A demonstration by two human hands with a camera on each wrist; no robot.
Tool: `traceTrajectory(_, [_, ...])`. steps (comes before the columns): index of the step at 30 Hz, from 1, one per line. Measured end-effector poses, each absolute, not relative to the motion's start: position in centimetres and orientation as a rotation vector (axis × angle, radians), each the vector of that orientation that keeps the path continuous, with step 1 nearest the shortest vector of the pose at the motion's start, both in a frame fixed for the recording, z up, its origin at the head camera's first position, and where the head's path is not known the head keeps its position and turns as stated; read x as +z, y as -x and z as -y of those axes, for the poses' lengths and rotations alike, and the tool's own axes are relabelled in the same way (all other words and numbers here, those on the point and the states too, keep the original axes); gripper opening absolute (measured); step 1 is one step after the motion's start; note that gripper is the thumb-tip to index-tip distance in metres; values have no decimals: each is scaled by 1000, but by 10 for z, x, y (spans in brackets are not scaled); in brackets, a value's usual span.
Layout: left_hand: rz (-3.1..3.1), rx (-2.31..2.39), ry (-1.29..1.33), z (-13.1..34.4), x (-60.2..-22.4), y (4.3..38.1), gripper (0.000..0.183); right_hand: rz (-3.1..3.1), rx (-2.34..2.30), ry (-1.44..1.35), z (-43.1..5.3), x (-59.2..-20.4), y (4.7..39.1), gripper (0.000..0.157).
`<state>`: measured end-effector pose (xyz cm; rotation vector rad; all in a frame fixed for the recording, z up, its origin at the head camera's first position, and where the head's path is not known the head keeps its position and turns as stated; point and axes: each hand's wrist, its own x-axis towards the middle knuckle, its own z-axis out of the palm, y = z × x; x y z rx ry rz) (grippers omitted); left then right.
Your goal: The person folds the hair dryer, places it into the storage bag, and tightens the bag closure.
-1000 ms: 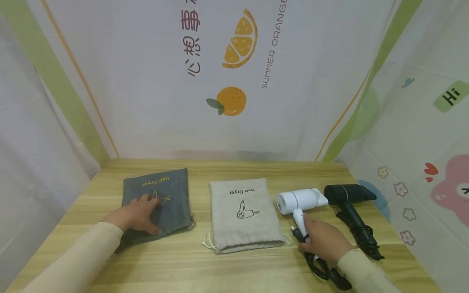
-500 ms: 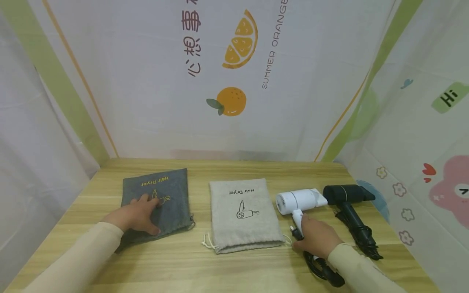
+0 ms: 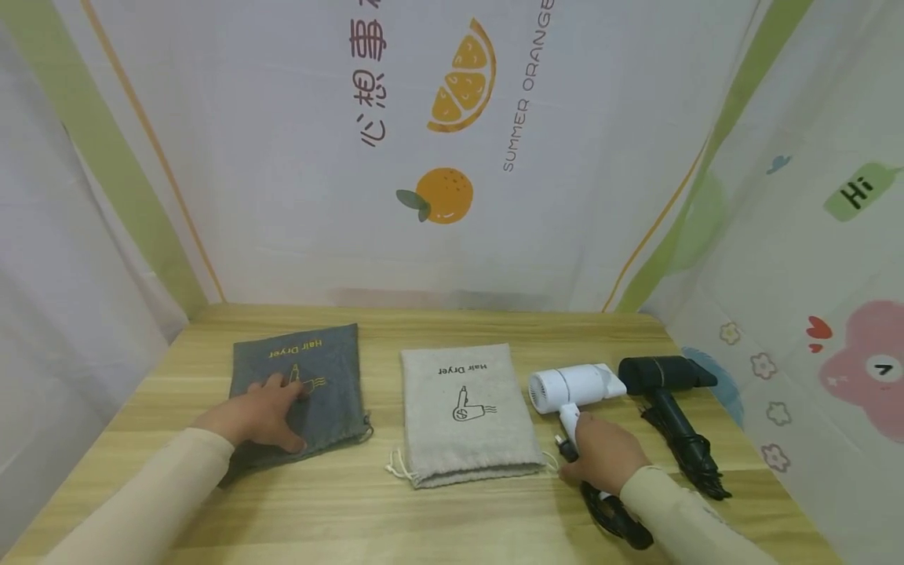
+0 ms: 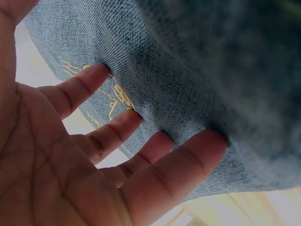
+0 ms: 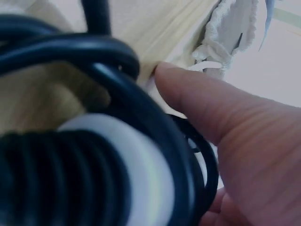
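A dark grey drawstring bag printed "Hair Dryer" lies flat on the left of the table. My left hand rests on it with fingers spread, and in the left wrist view the fingertips touch its cloth. At the right, a white hair dryer lies with its nozzle pointing right. My right hand grips its handle, hiding most of it. In the right wrist view the thumb lies beside the looped black cord. Between the hands lies a light grey bag, its opening toward me.
A black hair dryer with its cord wrapped round the handle lies just right of the white one. The wooden table is enclosed by a printed white curtain at the back and sides.
My right hand has moved slightly left and settled round the white hair dryer's handle. The lower end of its cord has shifted left with it. My left hand stays on the dark bag.
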<state>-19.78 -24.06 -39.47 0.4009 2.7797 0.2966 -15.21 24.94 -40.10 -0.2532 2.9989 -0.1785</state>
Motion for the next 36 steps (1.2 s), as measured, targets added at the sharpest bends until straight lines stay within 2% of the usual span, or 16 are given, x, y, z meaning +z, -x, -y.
traceTrajectory(5, [-2787,297,-408,242,-394,197,82,-2984,-185,255,-249,-400,153,63])
traceTrajectory(20, [-2784,304,-387,242,-396,196,84,-3041,-262,317,-260,-405,154,47])
traceTrajectory(27, [-2785,298,-382,243,-397,197,86,-3243,-144,471,-262,-400,154,61])
traceTrajectory(31, [-2788,290,-388,243,-397,197,86,-3345,-67,526,-263,-396,156,62])
traceTrajectory(36, [-2785,293,-396,242,-397,197,85,-3492,28,642,-264,-395,160,50])
